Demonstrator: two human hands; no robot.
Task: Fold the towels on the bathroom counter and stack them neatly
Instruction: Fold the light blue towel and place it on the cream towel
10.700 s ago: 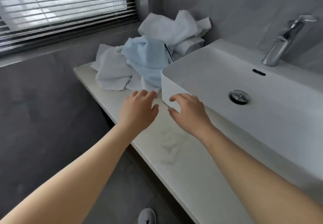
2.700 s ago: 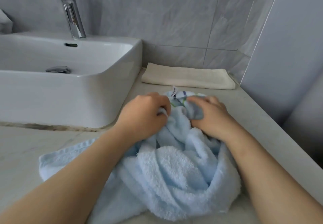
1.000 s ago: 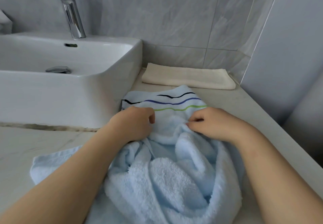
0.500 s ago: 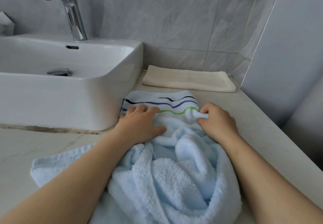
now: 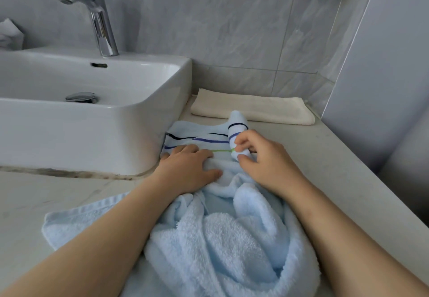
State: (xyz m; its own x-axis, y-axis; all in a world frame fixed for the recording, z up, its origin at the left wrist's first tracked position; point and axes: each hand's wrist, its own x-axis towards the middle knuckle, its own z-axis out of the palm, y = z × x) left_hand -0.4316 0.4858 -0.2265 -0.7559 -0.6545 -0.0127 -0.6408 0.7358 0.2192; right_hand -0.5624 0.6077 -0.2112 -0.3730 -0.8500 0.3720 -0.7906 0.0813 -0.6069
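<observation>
Head view. At 6 o'clock, heaped on the counter (image 5: 336,169): light blue towel (image 5: 220,238), thick folds bunched between the two forearms, one flat edge trailing out toward 8. Striped end spread flat toward 12, touching the right wall of the white sink (image 5: 92,129).

Resting palm-down on that striped end, just left of centre: left hand (image 5: 188,169), fingers (image 5: 185,149) straight and close together, thumb stretched toward 3.

Just beside it at 3: right hand (image 5: 262,164), fingers (image 5: 243,136) curled, pinching the towel's far right corner between thumb and forefinger, corner standing upright off the counter.

Beyond, at 1 o'clock against the tiled wall: folded beige towel (image 5: 253,110), lying flat, apart from the blue one.

At 10 o'clock, on the sink's back rim: chrome faucet (image 5: 99,18).
</observation>
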